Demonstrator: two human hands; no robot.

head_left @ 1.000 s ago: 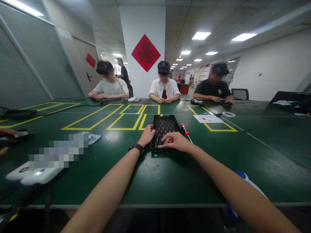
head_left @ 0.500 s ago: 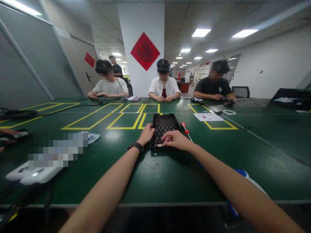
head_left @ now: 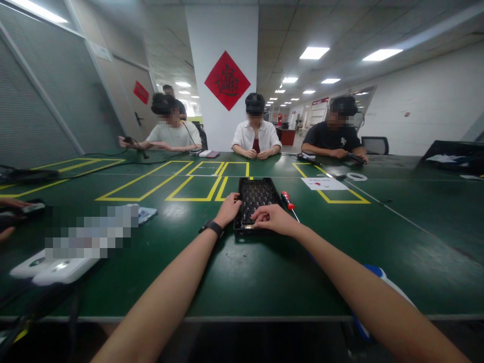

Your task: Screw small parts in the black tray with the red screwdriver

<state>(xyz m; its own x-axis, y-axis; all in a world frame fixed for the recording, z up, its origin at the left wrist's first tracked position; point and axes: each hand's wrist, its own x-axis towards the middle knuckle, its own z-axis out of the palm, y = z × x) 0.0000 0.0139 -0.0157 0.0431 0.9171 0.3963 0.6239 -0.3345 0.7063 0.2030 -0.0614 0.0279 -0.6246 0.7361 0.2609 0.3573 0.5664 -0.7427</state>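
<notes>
A shallow black rectangular case [head_left: 244, 234] lies on the green table in front of me, its open side up. Dark rows of small round shapes fill the inside, too dim to name. My left hand [head_left: 228, 209] is closed on the case's left edge, thumb on the rim. Over the near part of the case, my right hand [head_left: 275, 219] is bent with thumb and fingers pinched together; whatever they hold is hidden. A small pale part [head_left: 248, 227] shows by its fingertips. Just right of the case rests a screwdriver [head_left: 288, 199] with a red and black handle.
Yellow tape outlines [head_left: 189, 200] mark the green table [head_left: 212, 282]. A printed sheet [head_left: 324, 183] and a white ring [head_left: 356, 176] lie to the right. White devices [head_left: 60, 272] with cables stand at left. Several people sit around the table; a neighbour's hand [head_left: 11, 204] shows at far left.
My hands and the case stay nearly in place. Across the table at left, a person has stretched an arm out to the left, holding something dark.
</notes>
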